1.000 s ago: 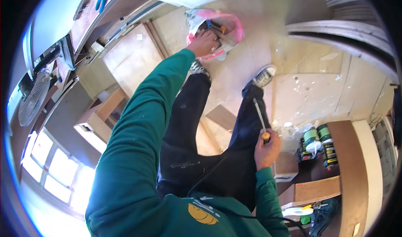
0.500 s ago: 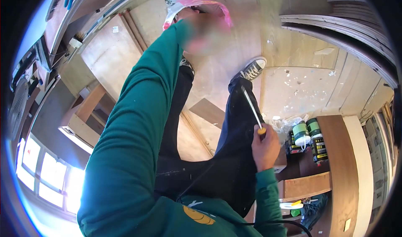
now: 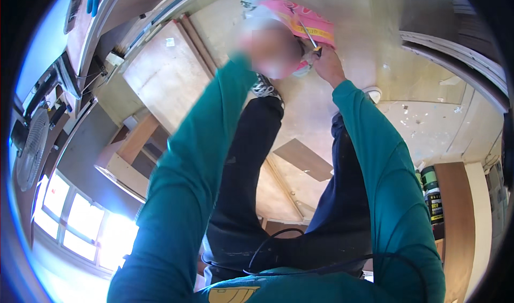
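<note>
My right hand (image 3: pixel 329 67) is closed around the handle of a screwdriver (image 3: pixel 308 34) with a long metal shaft and a yellow-and-black handle. Its shaft points up and away, across a pink and white plastic bag (image 3: pixel 316 22) on the floor. Reaching out to the near side of that bag, my left hand (image 3: pixel 265 54) sits in a heavily blurred patch. Its fingers and anything they touch cannot be made out.
Below the bag stand my legs, with a patterned shoe (image 3: pixel 266 88) near my left hand. A brown board piece (image 3: pixel 304 159) lies on the floor between them. Wooden panels (image 3: pixel 160 67) are at left, stacked sheets (image 3: pixel 455 62) at right, and cans (image 3: pixel 433 201) beside a brown cabinet side (image 3: pixel 455 222).
My right hand has swung up and forward from beside my right thigh to the bag, carrying the screwdriver. The left arm stays stretched toward the bag. The whole view has shifted.
</note>
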Action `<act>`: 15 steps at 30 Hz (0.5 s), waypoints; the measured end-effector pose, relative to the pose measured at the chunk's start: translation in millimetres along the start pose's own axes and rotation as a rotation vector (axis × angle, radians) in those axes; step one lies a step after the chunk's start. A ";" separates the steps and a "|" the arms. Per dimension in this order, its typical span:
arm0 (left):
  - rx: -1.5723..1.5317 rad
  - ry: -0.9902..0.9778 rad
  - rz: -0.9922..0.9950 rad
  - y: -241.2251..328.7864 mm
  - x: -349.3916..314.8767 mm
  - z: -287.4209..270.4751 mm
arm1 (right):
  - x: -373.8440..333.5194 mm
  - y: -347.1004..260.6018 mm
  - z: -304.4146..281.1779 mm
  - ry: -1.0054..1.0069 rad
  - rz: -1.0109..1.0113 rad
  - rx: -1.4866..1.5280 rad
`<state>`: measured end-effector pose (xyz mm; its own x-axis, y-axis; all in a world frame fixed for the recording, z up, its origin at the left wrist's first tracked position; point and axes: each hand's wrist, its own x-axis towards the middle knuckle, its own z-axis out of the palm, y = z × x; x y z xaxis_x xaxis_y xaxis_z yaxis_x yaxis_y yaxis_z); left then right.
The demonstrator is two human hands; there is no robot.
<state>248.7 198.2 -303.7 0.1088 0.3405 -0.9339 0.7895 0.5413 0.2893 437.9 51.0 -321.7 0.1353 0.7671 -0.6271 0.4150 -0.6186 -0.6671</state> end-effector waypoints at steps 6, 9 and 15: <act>-0.769 -0.124 -0.035 -4.7 -193.1 42.4 | -10.5 -77.3 -40.6 -0.277 0.118 0.035; -0.872 -0.072 -0.083 -16.9 -253.6 48.0 | -27.6 -143.1 -71.7 -0.210 0.050 -0.296; -1.046 -0.001 -0.198 -65.3 -279.5 56.6 | -74.3 -223.9 -111.6 -0.089 -0.043 -0.600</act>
<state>200.9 24.2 -73.4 0.0360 0.1738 -0.9841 -0.1183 0.9786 0.1685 435.4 151.5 -80.9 0.0420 0.7560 -0.6532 0.8568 -0.3635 -0.3656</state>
